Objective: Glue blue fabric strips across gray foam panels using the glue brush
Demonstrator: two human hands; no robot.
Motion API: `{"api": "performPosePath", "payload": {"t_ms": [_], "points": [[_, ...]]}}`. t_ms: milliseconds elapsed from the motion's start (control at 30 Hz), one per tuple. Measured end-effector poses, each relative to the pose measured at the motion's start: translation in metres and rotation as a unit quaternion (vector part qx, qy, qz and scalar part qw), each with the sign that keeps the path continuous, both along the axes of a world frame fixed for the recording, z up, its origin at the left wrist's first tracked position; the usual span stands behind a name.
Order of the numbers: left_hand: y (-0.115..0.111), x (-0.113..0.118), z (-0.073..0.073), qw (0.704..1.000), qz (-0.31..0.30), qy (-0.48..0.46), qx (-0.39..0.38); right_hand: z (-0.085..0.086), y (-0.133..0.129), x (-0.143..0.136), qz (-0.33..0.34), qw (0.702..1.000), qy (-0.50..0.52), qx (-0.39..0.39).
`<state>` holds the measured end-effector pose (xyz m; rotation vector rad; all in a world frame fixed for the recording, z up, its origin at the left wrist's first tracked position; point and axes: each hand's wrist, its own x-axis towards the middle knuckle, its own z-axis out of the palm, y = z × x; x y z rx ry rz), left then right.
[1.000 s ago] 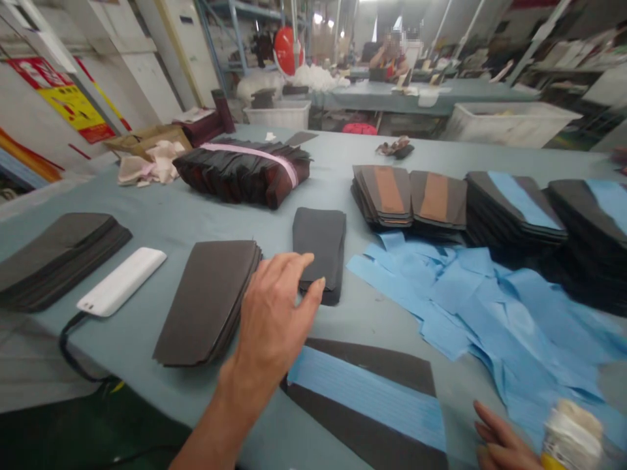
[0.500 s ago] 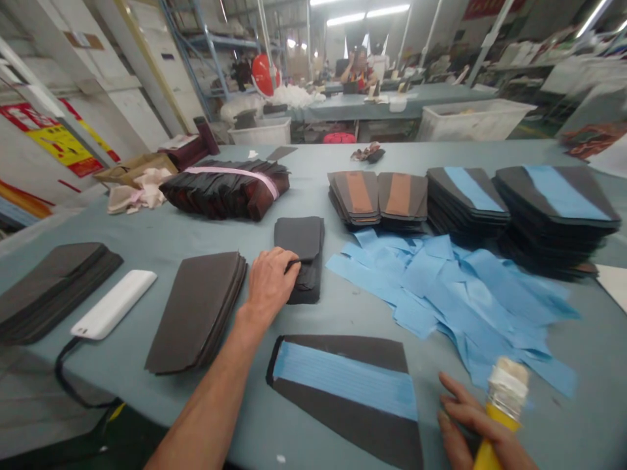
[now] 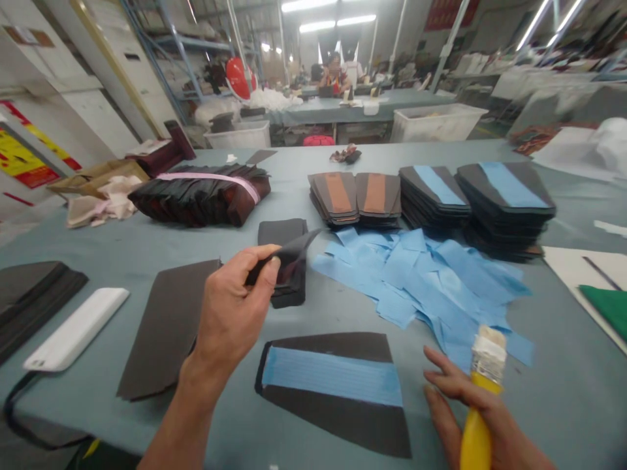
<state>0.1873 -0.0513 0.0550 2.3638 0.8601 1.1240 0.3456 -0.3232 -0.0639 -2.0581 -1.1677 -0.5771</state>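
Note:
My left hand (image 3: 240, 297) pinches a thin black piece of leather-like material (image 3: 295, 248) between thumb and fingers, lifted and tilted above a small stack of black pieces (image 3: 289, 297). My right hand (image 3: 458, 398) holds a paintbrush (image 3: 482, 405) with a yellow handle, its pale bristles pointing up and away and the fingertips reaching out to the left. Flat on the table between my hands lies a dark tapered panel (image 3: 343, 421) with a blue strip (image 3: 333, 376) along its middle.
Loose blue strips (image 3: 406, 267) lie in a heap to the right. Behind them stand stacks of panels with brown (image 3: 337, 192) and blue (image 3: 512, 185) strips. On the left are a dark stack (image 3: 161, 326), a white power bank-like device (image 3: 78, 329) and a tied black bundle (image 3: 200, 196).
My left hand has raised a black piece off the small stack, toward me. My right hand still holds the brush. The view has shifted to the right.

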Motion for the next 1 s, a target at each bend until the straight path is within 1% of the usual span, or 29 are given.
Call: {"api": "performPosePath", "payload": {"t_ms": [100, 167, 233, 300, 367, 433, 500, 567, 633, 733, 800, 867, 933, 1000], "points": [[-0.021, -0.001, 0.008, 0.998, -0.045, -0.024, -0.027, 0.018, 0.008, 0.0, 0.01, 1.0, 0.018, 0.003], [-0.036, 0.0, 0.007, 0.995, -0.079, -0.037, -0.044, 0.025, 0.012, 0.001, -0.006, 0.998, 0.045, 0.04], [-0.052, 0.001, 0.003, 0.991, -0.11, -0.052, -0.063, 0.027, 0.011, 0.002, -0.027, 0.994, 0.084, 0.065], [-0.066, 0.002, -0.004, 0.985, -0.135, -0.068, -0.082, 0.025, 0.006, 0.003, -0.025, 0.99, 0.124, 0.067], [-0.078, 0.0, -0.012, 0.979, -0.16, -0.077, -0.097, 0.02, -0.002, 0.003, 0.005, 0.988, 0.143, 0.051], [-0.088, -0.003, -0.02, 0.973, -0.192, -0.071, -0.109, 0.015, -0.011, 0.002, 0.034, 0.988, 0.145, 0.037], [-0.095, -0.008, -0.028, 0.966, -0.223, -0.058, -0.12, 0.01, -0.02, 0.0, 0.048, 0.988, 0.142, 0.041], [-0.099, -0.016, -0.037, 0.961, -0.242, -0.045, -0.13, 0.006, -0.028, -0.005, 0.071, 0.988, 0.132, 0.045], [-0.102, -0.025, -0.046, 0.963, -0.235, -0.028, -0.129, 0.004, -0.036, -0.009, 0.1, 0.987, 0.118, 0.035], [-0.104, -0.039, -0.058, 0.973, -0.198, 0.01, -0.114, 0.003, -0.042, -0.014, 0.111, 0.989, 0.094, 0.019], [-0.106, -0.049, -0.063, 0.979, -0.17, 0.038, -0.102, 0.004, -0.043, -0.014, 0.113, 0.991, 0.063, 0.012], [-0.107, -0.056, -0.064, 0.983, -0.142, 0.059, -0.102, 0.008, -0.043, -0.012, 0.124, 0.992, 0.026, 0.005], [-0.109, -0.061, -0.063, 0.982, -0.121, 0.071, -0.128, 0.012, -0.043, -0.01, 0.129, 0.992, 0.001, 0.002], [-0.113, -0.064, -0.063, 0.975, -0.106, 0.066, -0.182, 0.015, -0.045, -0.01, 0.134, 0.991, 0.004, -0.003]]}}
